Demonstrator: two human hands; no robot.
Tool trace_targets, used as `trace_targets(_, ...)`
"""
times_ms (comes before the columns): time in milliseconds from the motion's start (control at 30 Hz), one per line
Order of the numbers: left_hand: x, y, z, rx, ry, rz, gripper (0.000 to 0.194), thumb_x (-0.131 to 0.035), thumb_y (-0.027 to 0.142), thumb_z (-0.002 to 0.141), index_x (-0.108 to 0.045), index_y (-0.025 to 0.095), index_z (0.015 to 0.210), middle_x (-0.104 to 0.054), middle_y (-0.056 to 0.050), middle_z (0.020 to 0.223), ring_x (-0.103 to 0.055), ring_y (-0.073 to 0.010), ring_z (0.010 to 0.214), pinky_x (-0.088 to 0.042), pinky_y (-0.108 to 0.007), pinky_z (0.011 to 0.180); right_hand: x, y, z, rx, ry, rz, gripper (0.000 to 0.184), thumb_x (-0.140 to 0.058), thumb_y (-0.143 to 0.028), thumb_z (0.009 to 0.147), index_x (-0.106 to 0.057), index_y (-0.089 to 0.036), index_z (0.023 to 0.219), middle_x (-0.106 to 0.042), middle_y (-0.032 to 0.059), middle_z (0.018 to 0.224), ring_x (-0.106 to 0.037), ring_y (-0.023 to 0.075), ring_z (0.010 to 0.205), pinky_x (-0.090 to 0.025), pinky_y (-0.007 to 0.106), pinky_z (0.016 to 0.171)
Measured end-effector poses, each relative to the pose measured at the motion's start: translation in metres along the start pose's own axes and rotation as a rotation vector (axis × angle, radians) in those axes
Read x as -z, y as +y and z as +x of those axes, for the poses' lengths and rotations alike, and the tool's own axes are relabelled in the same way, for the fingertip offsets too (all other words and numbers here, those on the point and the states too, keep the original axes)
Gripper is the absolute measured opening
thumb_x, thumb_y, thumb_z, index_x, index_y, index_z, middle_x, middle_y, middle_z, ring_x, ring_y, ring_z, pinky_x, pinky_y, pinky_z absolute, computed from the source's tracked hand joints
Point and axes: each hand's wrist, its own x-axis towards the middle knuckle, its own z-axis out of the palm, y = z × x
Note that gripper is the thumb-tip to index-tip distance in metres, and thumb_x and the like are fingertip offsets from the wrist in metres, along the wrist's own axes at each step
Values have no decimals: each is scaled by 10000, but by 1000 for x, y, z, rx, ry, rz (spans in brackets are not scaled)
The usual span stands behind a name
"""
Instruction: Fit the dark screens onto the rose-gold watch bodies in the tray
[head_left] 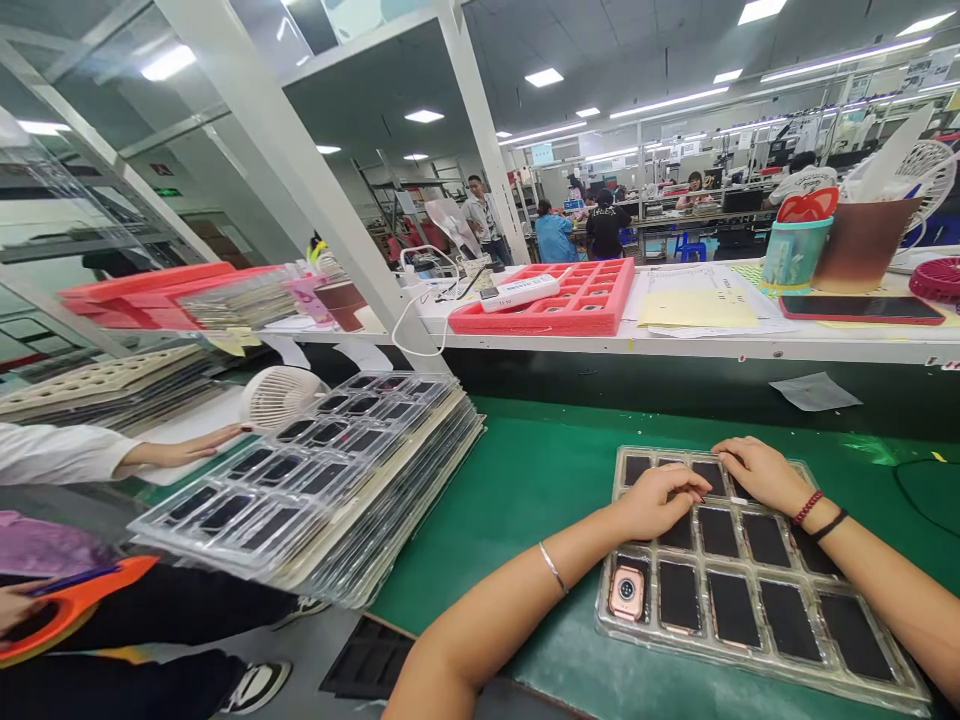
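Lightly resting, nothing gripped.
Your fingers (694,482) lie slightly curled and spread on the far cells of a clear plastic tray (757,668) of watch bodies (679,595), left hand (664,500) beside right hand (761,472). The tray lies flat at lower right on a green mat (540,520), with stacked trays (330,490) within reach at left.
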Motion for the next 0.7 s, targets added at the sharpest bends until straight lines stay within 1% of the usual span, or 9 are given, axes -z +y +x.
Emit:
trace_targets(367, -2, -1, 0, -2, 7, 2, 305, -452, 81, 813, -652, 149, 1034, -646, -69, 897, -624, -164, 832, -495, -302, 834, 1, 0, 1, -24, -28, -18, 327, -398, -314, 908, -686, -201, 1014, -692, 64, 1080, -598, 251, 1017, -459, 374, 900)
trace_targets(433, 0, -2, 1, 16, 31, 2, 306, -446, 74, 809, -656, 154, 1018, -659, -66, 903, -628, -164, 843, -495, -298, 831, 1, 0, 2, -19, -36, -16, 329, -394, -313, 910, -683, -197, 1014, -691, 65, 1080, -596, 250, 1014, -455, 374, 900)
trace_targets(500, 6, 0, -1, 61, 112, 0, 296, -440, 76, 809, -656, 154, 996, -668, -67, 921, -631, -166, 845, -500, -293, 807, 3, 0, 2, -22, -42, -11, 329, -391, -314, 912, -676, -196, 1025, -687, 62, 1087, -593, 251, 1010, -452, 377, 898)
trace_targets(567, 17, 7, -7, 109, 189, 38, 260, -451, 94, 815, -654, 153, 967, -670, -68, 938, -629, -172, 851, -497, -296, 796, 4, -1, 1, -31, -41, -2, 326, -393, -314, 913, -659, -196, 1060, -682, 58, 1099, -591, 248, 1006, -451, 373, 891)
trace_targets(600, 25, 13, -14, 122, 189, 77, 232, -468, 108, 818, -654, 156, 948, -669, -65, 943, -623, -176, 864, -490, -300, 809, 4, -1, 1, -38, -36, 4, 325, -397, -314, 911, -649, -196, 1080, -681, 57, 1099, -593, 245, 1000, -453, 368, 882)
trace_targets(633, 32, 20, -22, 125, 153, 135, 202, -484, 119, 821, -657, 161, 915, -668, -57, 929, -615, -181, 884, -476, -306, 835, 4, -2, 1, -47, -28, 8, 325, -401, -312, 909, -640, -197, 1098, -682, 57, 1094, -597, 242, 991, -458, 362, 868)
trace_targets(700, 45, 37, -43, 124, 18, 203, 161, -514, 125, 817, -655, 171, 880, -661, -50, 941, -601, -185, 931, -456, -305, 877, 4, -2, 1, -60, -14, 8, 324, -410, -305, 904, -632, -199, 1115, -686, 62, 1071, -604, 240, 971, -466, 353, 836)
